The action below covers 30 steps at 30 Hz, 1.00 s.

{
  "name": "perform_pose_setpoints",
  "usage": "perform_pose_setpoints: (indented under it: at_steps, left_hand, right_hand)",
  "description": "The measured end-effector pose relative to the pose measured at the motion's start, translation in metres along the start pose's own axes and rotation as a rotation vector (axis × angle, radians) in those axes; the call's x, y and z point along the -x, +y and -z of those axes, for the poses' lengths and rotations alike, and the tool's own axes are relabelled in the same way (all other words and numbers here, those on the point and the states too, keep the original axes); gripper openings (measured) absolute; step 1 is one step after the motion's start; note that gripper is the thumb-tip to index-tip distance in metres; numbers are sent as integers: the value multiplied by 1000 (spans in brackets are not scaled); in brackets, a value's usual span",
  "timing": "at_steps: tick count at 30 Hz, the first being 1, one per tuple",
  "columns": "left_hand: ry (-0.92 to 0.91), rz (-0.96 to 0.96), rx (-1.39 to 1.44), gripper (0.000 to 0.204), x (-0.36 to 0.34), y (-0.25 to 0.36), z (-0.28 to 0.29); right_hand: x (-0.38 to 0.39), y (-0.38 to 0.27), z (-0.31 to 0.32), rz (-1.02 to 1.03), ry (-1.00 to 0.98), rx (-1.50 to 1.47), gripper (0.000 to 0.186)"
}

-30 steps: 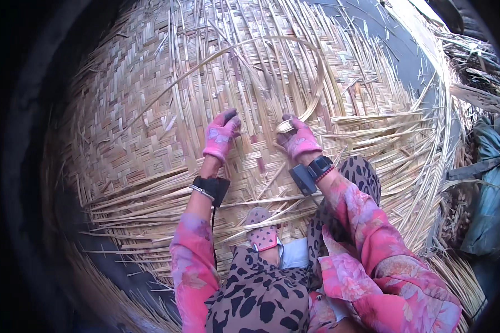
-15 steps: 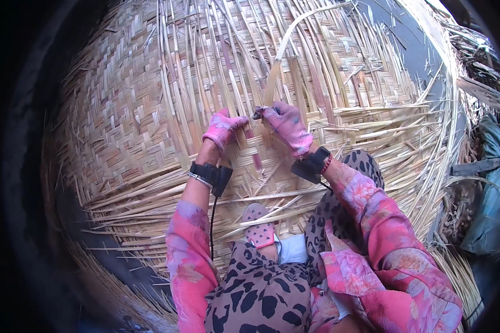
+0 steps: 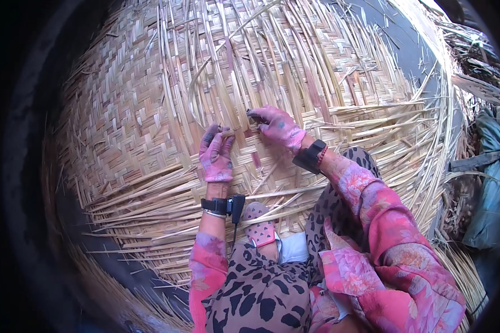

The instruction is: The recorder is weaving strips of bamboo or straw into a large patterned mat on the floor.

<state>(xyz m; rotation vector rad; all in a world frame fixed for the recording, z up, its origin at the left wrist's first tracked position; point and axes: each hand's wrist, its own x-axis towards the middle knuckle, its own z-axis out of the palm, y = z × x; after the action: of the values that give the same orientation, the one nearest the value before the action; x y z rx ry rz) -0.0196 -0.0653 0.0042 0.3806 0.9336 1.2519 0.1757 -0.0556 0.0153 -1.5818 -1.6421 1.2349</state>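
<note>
A large woven mat (image 3: 116,116) of flat, straw-coloured plant strips, like split reed or bamboo, lies beneath both hands. My left hand (image 3: 216,158), in a stained pink glove, is closed with its fingertips bent together. A thin curved strip (image 3: 193,91) arches over the mat and runs down to those fingertips. Just to the right, my gloved right hand (image 3: 280,129) pinches at the lengthwise strips (image 3: 240,102), slightly apart from the left. Its grip is partly hidden by the fingers.
Loose crosswise strip ends (image 3: 144,197) fan out along the mat's near side. My patterned shoe (image 3: 259,225) rests on the mat between my knees. At the right lie a pile of dry stalks (image 3: 472,47), a teal sheet (image 3: 489,205) and a wooden stick (image 3: 475,162).
The curved strip, at my right hand before, now runs to my left hand. My left hand has turned upright and dropped slightly. The right has shifted a little left and down.
</note>
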Motion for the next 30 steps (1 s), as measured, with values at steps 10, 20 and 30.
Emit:
perform_pose_setpoints:
  at_steps: [10, 20, 30]
  left_hand:
    - [-34, -71, 339, 32, -4, 84, 57]
    - [405, -324, 253, 25, 66, 220, 236]
    - [-103, -332, -458, 38, 7, 219, 39]
  right_hand:
    - [25, -17, -10, 304, -185, 743, 34]
    - [8, -63, -59, 624, 54, 482, 38]
    - [-24, -43, -54, -576, 365, -584, 17]
